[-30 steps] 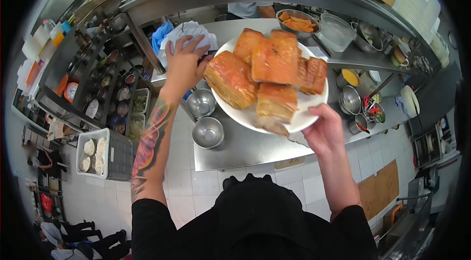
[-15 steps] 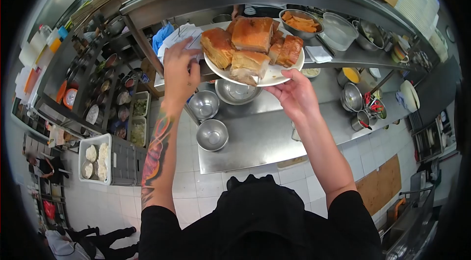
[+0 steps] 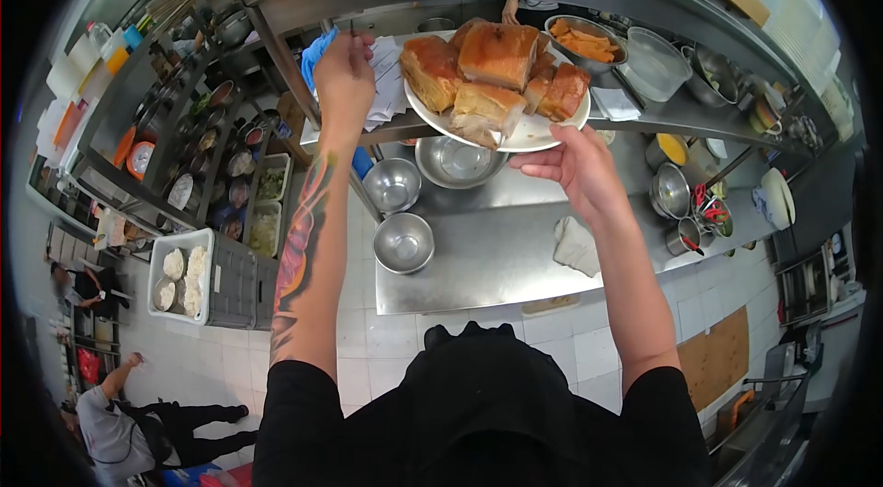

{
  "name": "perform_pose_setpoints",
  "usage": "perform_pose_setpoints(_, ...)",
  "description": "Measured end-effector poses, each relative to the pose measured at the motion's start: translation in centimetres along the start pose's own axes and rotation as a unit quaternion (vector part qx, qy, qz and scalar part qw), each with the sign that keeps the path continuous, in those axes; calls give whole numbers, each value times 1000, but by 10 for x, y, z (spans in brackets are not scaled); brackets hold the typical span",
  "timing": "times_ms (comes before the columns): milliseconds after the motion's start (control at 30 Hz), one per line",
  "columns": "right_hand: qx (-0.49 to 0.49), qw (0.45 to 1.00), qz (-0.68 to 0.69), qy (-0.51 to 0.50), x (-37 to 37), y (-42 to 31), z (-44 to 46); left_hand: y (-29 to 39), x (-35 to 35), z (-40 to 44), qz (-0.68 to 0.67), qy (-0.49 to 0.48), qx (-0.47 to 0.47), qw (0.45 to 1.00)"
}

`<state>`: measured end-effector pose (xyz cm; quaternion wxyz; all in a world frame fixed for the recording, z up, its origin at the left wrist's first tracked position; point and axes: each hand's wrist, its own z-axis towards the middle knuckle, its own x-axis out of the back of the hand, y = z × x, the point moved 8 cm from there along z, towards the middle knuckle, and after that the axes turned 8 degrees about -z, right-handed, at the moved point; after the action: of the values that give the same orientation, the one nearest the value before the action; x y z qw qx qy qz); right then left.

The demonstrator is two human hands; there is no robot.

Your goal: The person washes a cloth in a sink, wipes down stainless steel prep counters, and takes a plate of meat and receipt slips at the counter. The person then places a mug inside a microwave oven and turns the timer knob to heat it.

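A white oval plate [image 3: 529, 133] carries several thick blocks of roast pork with browned skin [image 3: 501, 50]. The plate is at the steel shelf's front edge. My right hand [image 3: 589, 170] has its thumb at the plate's front right rim, with the fingers below the rim. Left of the plate, my left hand [image 3: 345, 78] is up over white paper slips [image 3: 388, 87], clear of the plate. Its fingers are curled together, and I cannot make out what is in them. A blue cloth [image 3: 317, 55] lies just behind that hand.
Beside the plate are a bowl of orange pieces [image 3: 584, 41] and a clear plastic tub [image 3: 658, 64]. Steel bowls [image 3: 403, 243] and a white cloth [image 3: 577, 246] sit on the lower counter [image 3: 497, 257]. A grey crate [image 3: 244, 280] stands left; a person [image 3: 138, 423] is lower left.
My left hand has moved away from the plate's left side, up over the paper slips, and its fingers have curled. The view has shifted slightly. The person at lower left has an arm out.
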<state>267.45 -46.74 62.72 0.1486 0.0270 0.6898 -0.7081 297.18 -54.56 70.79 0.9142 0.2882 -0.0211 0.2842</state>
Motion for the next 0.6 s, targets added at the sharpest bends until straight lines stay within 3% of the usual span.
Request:
perform_pose_setpoints(67, 11, 1000, -13, 11, 5, -3, 6, 3, 6, -6, -60, 17, 67, 996)
perform_pose_setpoints(200, 2, 999, -44, 10, 12, -5, 14, 20, 23, -20, -53, -17, 83, 995)
perform_pose_setpoints(300, -14, 998, -55, -4, 12, -8, 19, 41, 40, -40, -140, -13, 101, 985)
perform_pose_setpoints(600, -40, 997, -10, -64, -64, 8, 61, 68, 112, -99, -179, -64, 147, 971)
